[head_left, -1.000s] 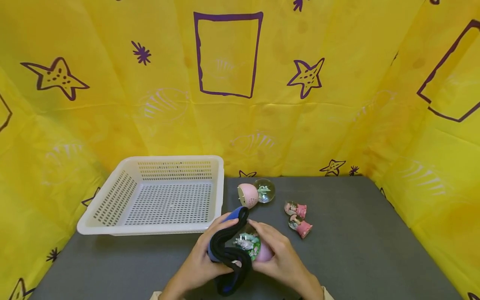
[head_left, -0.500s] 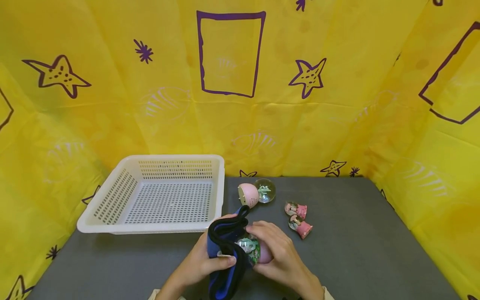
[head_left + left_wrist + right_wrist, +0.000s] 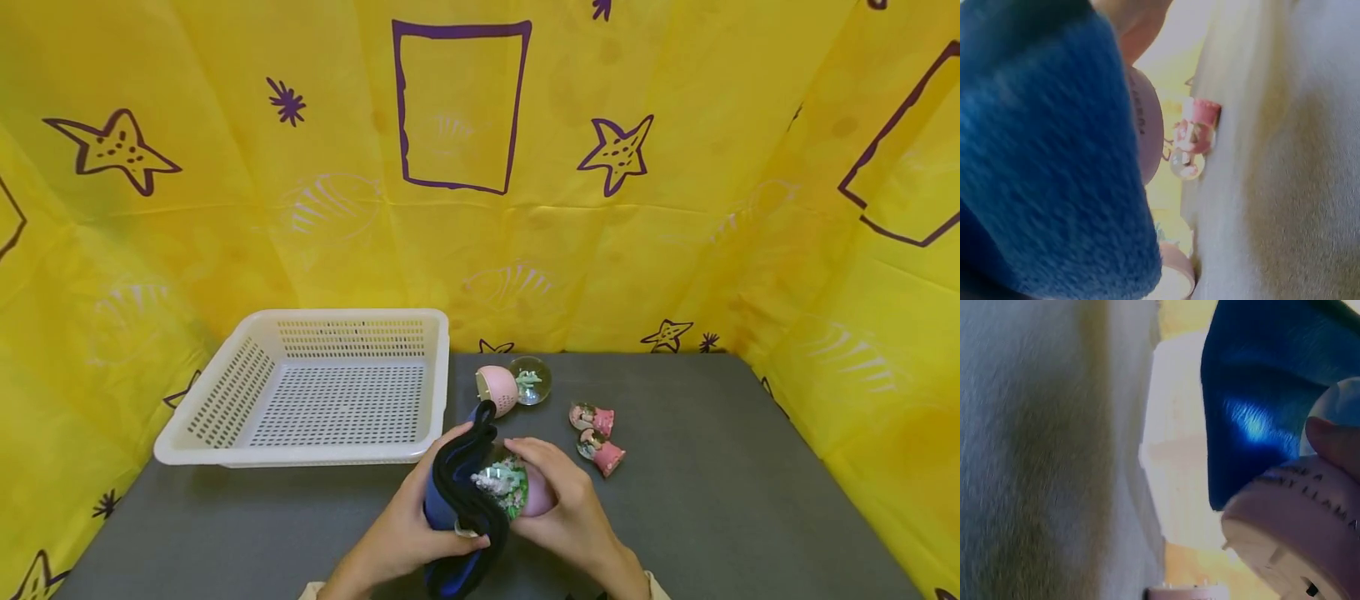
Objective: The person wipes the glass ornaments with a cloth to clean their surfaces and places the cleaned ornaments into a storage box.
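Observation:
My left hand (image 3: 416,521) grips a folded blue cloth (image 3: 442,500) with black edging, thumb over its near side. In my right hand (image 3: 566,508) is a snow globe (image 3: 502,483), held by its pinkish-purple base on its side, dome toward the cloth. White and green figures show inside the dome, which the cloth's folds partly cover. The right wrist view shows dark lettering around the base (image 3: 1310,506) and its pale underside, with the blue cloth (image 3: 1254,387) beside the dome. Blue cloth (image 3: 1054,162) fills much of the left wrist view.
A white perforated basket (image 3: 300,457) stands at the back left. Behind the hands lies another snow globe (image 3: 498,387) with a pink base. Two small pink snow globes, one (image 3: 592,417) behind the other (image 3: 603,454), lie to the right on the grey table (image 3: 712,500).
The cloth shifts and refolds against the dome, first covering more of it, now less. My left thumb has moved across the cloth's near edge. The right hand still holds the snow globe's base.

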The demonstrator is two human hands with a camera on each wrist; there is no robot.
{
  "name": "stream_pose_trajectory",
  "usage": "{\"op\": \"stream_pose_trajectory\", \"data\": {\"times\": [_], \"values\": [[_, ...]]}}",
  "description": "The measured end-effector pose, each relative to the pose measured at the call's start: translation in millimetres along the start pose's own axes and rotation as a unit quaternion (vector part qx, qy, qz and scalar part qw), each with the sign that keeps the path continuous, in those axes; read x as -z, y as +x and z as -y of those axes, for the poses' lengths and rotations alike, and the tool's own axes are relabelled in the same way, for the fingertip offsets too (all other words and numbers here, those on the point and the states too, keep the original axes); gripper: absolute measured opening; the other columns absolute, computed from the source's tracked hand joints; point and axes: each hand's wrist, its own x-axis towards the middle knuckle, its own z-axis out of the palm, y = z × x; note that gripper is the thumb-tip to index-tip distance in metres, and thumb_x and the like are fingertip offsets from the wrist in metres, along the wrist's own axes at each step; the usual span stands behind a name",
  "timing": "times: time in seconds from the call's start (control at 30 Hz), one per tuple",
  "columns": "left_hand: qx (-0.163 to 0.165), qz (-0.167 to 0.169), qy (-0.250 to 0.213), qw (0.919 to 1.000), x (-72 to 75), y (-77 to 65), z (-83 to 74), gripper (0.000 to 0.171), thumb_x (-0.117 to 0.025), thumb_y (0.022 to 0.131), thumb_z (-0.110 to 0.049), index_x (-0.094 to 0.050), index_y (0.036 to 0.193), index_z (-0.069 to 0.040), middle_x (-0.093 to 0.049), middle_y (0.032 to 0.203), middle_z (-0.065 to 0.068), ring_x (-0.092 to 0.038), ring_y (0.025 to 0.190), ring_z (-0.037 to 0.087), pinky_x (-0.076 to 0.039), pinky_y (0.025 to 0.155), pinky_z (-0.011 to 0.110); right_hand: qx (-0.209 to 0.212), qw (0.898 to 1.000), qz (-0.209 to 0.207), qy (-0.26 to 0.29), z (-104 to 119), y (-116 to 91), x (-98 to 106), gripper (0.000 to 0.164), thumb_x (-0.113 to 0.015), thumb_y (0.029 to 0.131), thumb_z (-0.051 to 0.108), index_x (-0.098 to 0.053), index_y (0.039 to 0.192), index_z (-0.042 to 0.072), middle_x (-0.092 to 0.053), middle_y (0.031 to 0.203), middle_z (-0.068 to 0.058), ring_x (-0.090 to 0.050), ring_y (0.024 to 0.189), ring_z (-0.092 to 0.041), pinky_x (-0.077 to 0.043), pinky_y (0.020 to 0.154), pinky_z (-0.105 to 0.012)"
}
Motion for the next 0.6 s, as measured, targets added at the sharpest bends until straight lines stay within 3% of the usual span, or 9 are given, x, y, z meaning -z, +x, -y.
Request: {"op": "stream_pose_trajectory", "data": {"times": [0.13, 0.3, 0.4, 0.5, 0.6], "values": [[-0.017, -0.019, 0.098, 0.9948, -1.3, -2.2, -0.9, 0.105, -0.09, 0.068, -0.012, -0.03, 0.154, -0.01, -0.034, 0.158, 0.009, -0.036, 0.144, 0.016, -0.029, 0.115, 0.024, -0.06, 0.997, 0.009, 0.041, 2.6, -0.8, -1.8, 0.084, -0.093, 0.056, 0.003, -0.058, 0.132, -0.001, -0.069, 0.118, -0.018, -0.067, 0.105, -0.018, -0.049, 0.096, -0.015], [-0.084, -0.03, 0.218, 0.9718, -2.6, -3.7, -3.0, 0.103, -0.093, 0.066, -0.021, -0.036, 0.151, -0.008, -0.031, 0.159, 0.013, -0.035, 0.145, 0.021, -0.034, 0.116, 0.03, -0.132, 0.983, 0.023, 0.126, 2.8, -2.8, -4.0, 0.081, -0.093, 0.064, 0.007, -0.056, 0.136, 0.001, -0.068, 0.122, -0.02, -0.067, 0.107, -0.011, -0.053, 0.091, -0.019], [-0.129, -0.031, 0.248, 0.9596, -3.3, -2.3, -3.4, 0.099, -0.092, 0.068, -0.02, -0.038, 0.149, -0.005, -0.032, 0.158, 0.018, -0.036, 0.145, 0.025, -0.034, 0.117, 0.029, -0.178, 0.969, 0.031, 0.166, 3.1, -3.5, -3.1, 0.081, -0.092, 0.065, 0.007, -0.055, 0.137, 0.004, -0.068, 0.124, -0.018, -0.066, 0.11, -0.009, -0.054, 0.09, -0.02], [-0.131, -0.031, 0.231, 0.9636, -3.6, -1.2, -2.5, 0.097, -0.091, 0.071, -0.018, -0.036, 0.15, -0.003, -0.031, 0.158, 0.018, -0.035, 0.146, 0.026, -0.033, 0.117, 0.028, -0.215, 0.956, 0.04, 0.195, 3.5, -3.6, -1.5, 0.078, -0.089, 0.068, 0.005, -0.055, 0.138, 0.007, -0.07, 0.12, -0.017, -0.068, 0.106, -0.009, -0.055, 0.085, -0.023], [-0.099, -0.033, 0.201, 0.974, -3.1, -0.9, -0.9, 0.097, -0.089, 0.074, -0.019, -0.032, 0.152, -0.003, -0.03, 0.159, 0.015, -0.034, 0.147, 0.023, -0.033, 0.117, 0.029, -0.229, 0.944, 0.047, 0.232, 3.5, -2.4, -0.4, 0.075, -0.085, 0.07, 0.0, -0.053, 0.138, 0.003, -0.072, 0.114, -0.018, -0.069, 0.099, -0.01, -0.057, 0.081, -0.026]]}}
